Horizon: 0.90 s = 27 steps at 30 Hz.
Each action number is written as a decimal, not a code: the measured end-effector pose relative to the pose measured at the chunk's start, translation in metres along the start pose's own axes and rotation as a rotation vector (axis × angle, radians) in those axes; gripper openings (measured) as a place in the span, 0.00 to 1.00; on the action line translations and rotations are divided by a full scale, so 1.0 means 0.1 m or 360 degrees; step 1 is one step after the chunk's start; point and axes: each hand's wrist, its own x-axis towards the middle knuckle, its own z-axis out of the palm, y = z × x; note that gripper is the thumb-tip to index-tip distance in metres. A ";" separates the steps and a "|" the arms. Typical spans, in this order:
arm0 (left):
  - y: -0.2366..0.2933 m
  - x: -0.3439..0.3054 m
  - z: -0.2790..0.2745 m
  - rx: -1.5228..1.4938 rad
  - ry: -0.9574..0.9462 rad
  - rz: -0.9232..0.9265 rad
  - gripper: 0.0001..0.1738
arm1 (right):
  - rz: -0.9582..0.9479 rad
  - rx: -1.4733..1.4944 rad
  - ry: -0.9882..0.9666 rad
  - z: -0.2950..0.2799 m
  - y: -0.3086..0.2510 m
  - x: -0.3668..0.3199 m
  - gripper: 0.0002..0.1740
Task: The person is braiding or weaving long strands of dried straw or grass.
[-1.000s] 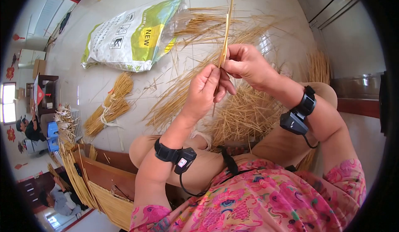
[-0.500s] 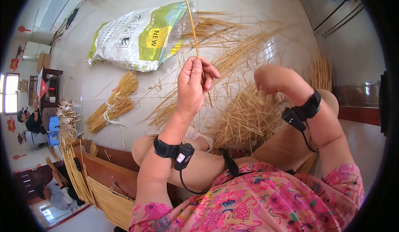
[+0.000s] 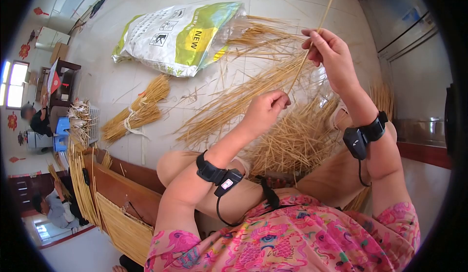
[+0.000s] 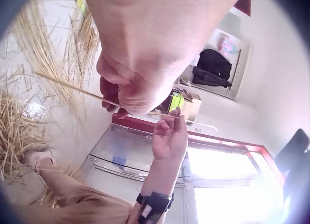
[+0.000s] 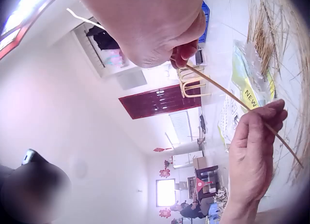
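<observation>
A long thin straw stalk (image 3: 304, 63) runs slantwise between the two hands in the head view. Its lower part is pinched in the curled fingers of the left hand (image 3: 265, 111). Higher up, the right hand (image 3: 332, 57) holds it between thumb and fingers. In the left wrist view the stalk (image 4: 72, 87) sticks out past the left hand (image 4: 140, 83), with the right hand (image 4: 169, 139) beyond. The right wrist view shows the stalk (image 5: 218, 86) between the right hand (image 5: 186, 52) and the left hand (image 5: 254, 146).
Loose straw (image 3: 292, 142) is heaped on the floor below the hands, with longer stalks (image 3: 243, 96) beside it. A tied bundle (image 3: 139, 108) and a white-green bag (image 3: 170, 38) lie to the left. A wooden bench (image 3: 122, 199) stands lower left; two people are beyond.
The right hand, apart from the stalk half a second ago, has moved up and taken hold of it. The left hand has shifted right and down, and the stalk now leans to the right.
</observation>
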 end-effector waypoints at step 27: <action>0.12 0.17 -0.23 0.0467 0.0746 0.0641 0.07 | -0.0185 -0.0200 -0.0186 0.25 0.17 -0.23 0.12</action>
